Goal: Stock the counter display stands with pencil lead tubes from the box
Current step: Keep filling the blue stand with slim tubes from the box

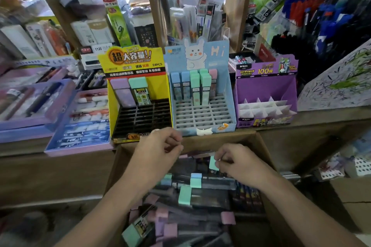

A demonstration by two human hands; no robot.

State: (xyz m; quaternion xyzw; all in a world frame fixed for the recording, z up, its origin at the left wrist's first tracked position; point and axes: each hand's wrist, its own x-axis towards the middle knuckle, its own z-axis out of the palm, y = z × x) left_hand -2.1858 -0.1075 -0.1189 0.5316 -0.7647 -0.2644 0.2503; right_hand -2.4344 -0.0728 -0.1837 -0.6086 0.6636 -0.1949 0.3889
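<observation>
A cardboard box (263, 146) below the counter holds several dark lead tubes with green, blue, purple and pink caps. My right hand (234, 163) is inside it and pinches a green-capped tube (213, 163) near the box's back. My left hand (160, 146) hovers over the box's back left edge with fingers curled, holding nothing I can see. On the counter stand a yellow display stand (132, 60) with three tubes, a light blue display stand (224, 112) with several tubes in its back rows, and a purple display stand (267, 86) with bare white dividers.
Purple trays of pens (60, 142) lie left of the stands on the wooden counter (313, 118). Shelves of packaged stationery rise behind. A scribbled test sheet (339, 84) and racks of blue pens stand at the right.
</observation>
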